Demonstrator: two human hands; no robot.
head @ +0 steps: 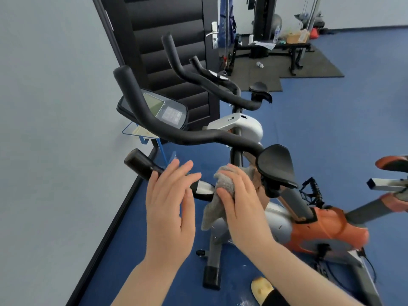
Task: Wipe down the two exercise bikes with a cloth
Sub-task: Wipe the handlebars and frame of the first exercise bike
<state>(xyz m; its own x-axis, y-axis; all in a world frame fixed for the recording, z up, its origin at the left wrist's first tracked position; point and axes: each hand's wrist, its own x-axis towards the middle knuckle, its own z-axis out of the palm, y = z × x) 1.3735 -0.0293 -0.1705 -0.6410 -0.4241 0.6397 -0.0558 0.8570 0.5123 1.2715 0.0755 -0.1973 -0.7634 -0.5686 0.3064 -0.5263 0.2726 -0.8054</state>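
So the cloth [223, 195] was this grey nubby rag, bunched up under the right hand [240, 204], sitting right around where the near bike [276, 228] has its handlebar [176, 131] stem, just left of the black elbow pad [277, 166]. The fingers were curled over the top of the wad with the thumb tucked along its lower edge, so it was properly gripped, and a loose tail hung down below the hand. The left hand [172, 202] was flat and empty, fingers straight and a bit spread, floating just in front of the lower grip [141, 164]; couldn't tell if it was actually touching it. Handling-wise, I'd say the cloth was light, soft and floppy, so it'd go wherever the palm pushed it and wrap round tubes nicely, but that dangling tail looked like it could snag on the pedal [311, 191] or the brackets. Balling it up in the palm seemed like the right hold. The bars looked like matte foam or rubber, so probably grippy and a bit draggy under a rag, while the silver and orange shrouds looked smooth and hard. The bike itself looked heavy and planted enough to lean on. The second bike [238, 124] stood just behind, by the door [167, 40].
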